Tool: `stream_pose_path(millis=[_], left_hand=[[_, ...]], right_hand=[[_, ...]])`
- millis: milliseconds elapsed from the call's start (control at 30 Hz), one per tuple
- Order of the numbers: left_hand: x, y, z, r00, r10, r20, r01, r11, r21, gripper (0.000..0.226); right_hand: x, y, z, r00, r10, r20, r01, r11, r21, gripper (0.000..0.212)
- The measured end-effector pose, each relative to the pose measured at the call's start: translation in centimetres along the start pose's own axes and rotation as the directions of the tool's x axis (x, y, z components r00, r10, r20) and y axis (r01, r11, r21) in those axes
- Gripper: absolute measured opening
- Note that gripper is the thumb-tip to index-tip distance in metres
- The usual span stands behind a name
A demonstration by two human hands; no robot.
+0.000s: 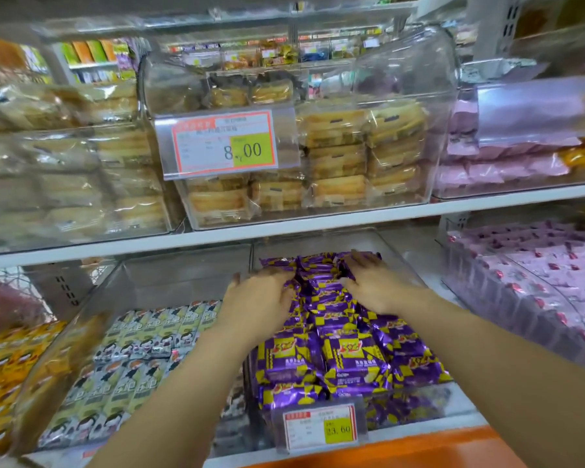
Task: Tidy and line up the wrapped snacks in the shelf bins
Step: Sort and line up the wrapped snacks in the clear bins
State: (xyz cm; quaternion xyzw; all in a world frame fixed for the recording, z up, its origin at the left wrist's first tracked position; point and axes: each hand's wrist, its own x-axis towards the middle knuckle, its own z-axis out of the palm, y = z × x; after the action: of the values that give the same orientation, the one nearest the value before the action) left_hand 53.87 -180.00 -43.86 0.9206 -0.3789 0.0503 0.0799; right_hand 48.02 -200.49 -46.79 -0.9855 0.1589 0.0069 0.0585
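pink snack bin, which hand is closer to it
Right. The right hand rests on the purple snacks on the side next to the pink snack bin; the left hand is on their opposite side.

The snack wrappers [345, 352] in front of you are glossy purple with yellow checks and a red-and-yellow logo. To your left, the cartoon packets [132, 366] are pale green and white with dark-haired figures. Beyond them are the orange-yellow packets [0, 359]. On your right, the pink packets [554, 275] carry dark red marks. Above, the pastries [338, 157] are golden-brown. The upper price tag [223, 143] and lower price tag [320, 428] are white, red-bordered, with a yellow-green patch.
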Motion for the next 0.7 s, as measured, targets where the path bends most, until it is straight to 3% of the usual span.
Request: stream_pose_path(millis=[133,233,333,500,600,700], left_hand=[[0.5,-1.4,1.4,1.000,-0.022,0.009,0.023,0.982,-0.189,0.040],[0.7,-1.6,1.7,0.998,-0.028,-0.049,0.010,0.943,-0.333,0.037],[0.8,-1.5,1.9,0.997,-0.047,-0.065,0.017,0.917,-0.399,0.036],[0.4,-1.7,2.0,0.993,-0.066,-0.095,0.015,0.889,-0.458,0.033],[0.2,-1.4,1.8,0.982,-0.143,-0.127,0.041,0.805,-0.592,0.029],[0.3,-1.3,2.1,0.953,-0.229,-0.196,0.026,0.711,-0.703,0.026]], right_hand=[[1.2,-0.4,0.7,0.993,0.073,0.093,-0.067,0.996,-0.060,0.065],[1.1,-0.1,0.3,0.997,0.050,0.062,-0.043,0.993,-0.109,0.062],[1.8,0.3,0.5,0.998,0.058,0.019,-0.057,0.995,-0.083,0.060],[2.5,-0.4,-0.2,0.988,0.114,0.102,-0.106,0.991,-0.083,0.061],[2.3,-1.7,-1.2,1.000,-0.010,0.010,0.011,0.994,-0.109,0.052],[2.0,-4.5,-0.1,0.972,-0.178,0.151,0.196,0.975,-0.109,0.050]])
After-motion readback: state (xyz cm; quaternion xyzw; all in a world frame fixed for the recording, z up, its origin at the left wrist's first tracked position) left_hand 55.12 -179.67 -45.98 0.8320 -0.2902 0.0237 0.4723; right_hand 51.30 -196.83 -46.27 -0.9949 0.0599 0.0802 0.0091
